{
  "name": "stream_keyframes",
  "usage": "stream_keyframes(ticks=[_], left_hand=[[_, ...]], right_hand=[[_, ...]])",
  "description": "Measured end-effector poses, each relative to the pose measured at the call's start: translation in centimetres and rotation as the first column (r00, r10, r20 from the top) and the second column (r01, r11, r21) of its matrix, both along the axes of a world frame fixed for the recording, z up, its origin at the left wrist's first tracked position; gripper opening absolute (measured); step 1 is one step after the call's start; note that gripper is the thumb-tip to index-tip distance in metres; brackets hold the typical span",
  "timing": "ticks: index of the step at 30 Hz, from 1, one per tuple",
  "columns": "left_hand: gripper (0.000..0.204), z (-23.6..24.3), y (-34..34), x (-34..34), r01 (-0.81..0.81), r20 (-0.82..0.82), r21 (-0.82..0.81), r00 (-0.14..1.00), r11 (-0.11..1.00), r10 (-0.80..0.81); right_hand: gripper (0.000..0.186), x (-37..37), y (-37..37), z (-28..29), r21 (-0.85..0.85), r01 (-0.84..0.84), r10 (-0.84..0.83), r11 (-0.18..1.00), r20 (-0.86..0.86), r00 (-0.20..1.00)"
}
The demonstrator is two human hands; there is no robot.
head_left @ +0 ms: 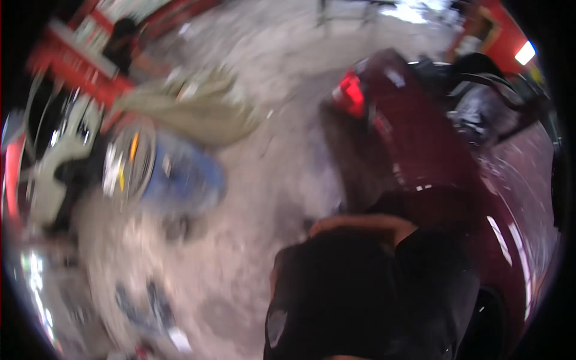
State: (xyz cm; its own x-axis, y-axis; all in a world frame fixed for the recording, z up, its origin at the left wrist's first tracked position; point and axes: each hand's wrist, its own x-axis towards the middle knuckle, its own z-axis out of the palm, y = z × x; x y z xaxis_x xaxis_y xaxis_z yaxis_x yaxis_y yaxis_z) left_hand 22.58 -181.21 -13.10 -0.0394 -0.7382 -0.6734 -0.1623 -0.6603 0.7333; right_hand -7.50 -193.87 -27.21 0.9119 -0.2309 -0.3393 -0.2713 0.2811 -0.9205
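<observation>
Motion smears the whole head view. A dark-clothed body (360, 294) fills the lower middle, with a strip of bare forearm (366, 223) across its upper edge. Whether this is my right arm I cannot tell for sure, and its fingers are blurred or hidden. My left hand does not show. Just beyond and to the right of the forearm stands a dark red car body (420, 132) with a bright red tail light (352, 94). Nothing held can be made out.
A blue drum (186, 177) with small orange and yellow things on top stands at left. Behind it lies a heap of olive cloth (198, 111). Red metal framework (78, 66) runs along the far left. Grey objects (147, 306) lie on the stained concrete floor (258, 162).
</observation>
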Motion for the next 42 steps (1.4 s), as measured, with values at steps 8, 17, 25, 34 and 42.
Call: stream_keyframes(ticks=[8, 17, 25, 34, 42], left_hand=[[0.047, -3.1, -12.3, 1.7, 0.263, 0.012, 0.095, 0.964, 0.960, -0.265], [0.043, 0.7, -27.8, 9.9, 0.532, 0.002, 0.045, 0.846, 0.845, -0.533], [0.033, 11.0, -47.3, 10.9, 0.359, -0.556, -0.001, 0.776, 0.933, -0.299], [0.024, 21.7, -57.4, 4.9, 0.856, -0.125, -0.438, 0.246, 0.276, -0.961], [0.029, 24.0, -54.3, -0.7, 0.664, -0.566, -0.368, 0.396, 0.651, -0.723]], right_hand=[[0.049, -10.4, -2.2, -4.3, -0.608, -0.543, 0.353, 0.580, -0.413, 0.840], [0.037, -4.1, -9.4, 13.9, 0.087, 0.646, -0.521, 0.758, -0.516, 0.680], [0.027, 1.8, -28.0, 30.4, 0.092, 0.988, -0.973, 0.122, -0.184, 0.138], [0.015, 2.1, -32.7, 45.6, -0.285, 0.914, -0.954, -0.289, 0.160, -0.252], [0.023, 5.2, -35.5, 43.1, -0.481, 0.868, -0.963, -0.126, 0.269, 0.009]])
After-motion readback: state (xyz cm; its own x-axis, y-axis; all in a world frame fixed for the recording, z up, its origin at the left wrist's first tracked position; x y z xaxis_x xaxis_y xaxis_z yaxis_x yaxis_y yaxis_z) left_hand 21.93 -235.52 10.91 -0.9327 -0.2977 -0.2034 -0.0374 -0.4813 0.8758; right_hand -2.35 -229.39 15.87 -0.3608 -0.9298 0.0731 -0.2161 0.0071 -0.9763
